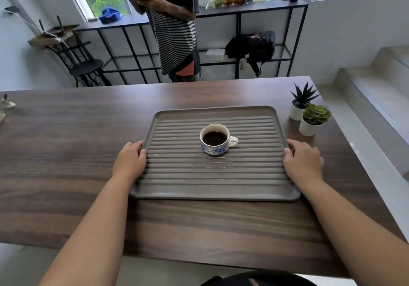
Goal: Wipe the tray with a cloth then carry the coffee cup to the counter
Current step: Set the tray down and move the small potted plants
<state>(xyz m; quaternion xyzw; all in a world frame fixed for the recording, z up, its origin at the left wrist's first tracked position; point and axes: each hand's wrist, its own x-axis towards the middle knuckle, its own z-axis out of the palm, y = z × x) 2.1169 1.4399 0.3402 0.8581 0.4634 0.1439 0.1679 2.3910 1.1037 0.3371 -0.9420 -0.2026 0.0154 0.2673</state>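
The tray (215, 175) lies flat on the dark wooden desk (66, 153), near its right end, and the coffee cup (215, 139) stands upright on the tray's ribbed floor, a little beyond the middle, its handle turned to the right. The tray looks stiff and fairly light, a moulded slab with a low raised rim and rounded corners; its ridges should give the cup some purchase, yet the cup is nearly full of dark coffee, so any tilt or jolt would likely spill it. The cup itself seems to be glazed ceramic with a blue pattern, breakable and smooth, best taken by the handle or round the body and kept level. A few pale streaks show on the ridges in front of the cup, which is probably what the wiping is for; no cloth is in view. The left hand (130, 159) rests on the tray's left rim with its fingers curled over the edge, and the right hand (303, 159) does the same on the right rim, both clasping the tray at about mid-length, forearms stretched forward and roughly parallel. Two small potted plants (308, 113) stand just beyond the tray's far right corner, close enough to be knocked if the tray slides that way.
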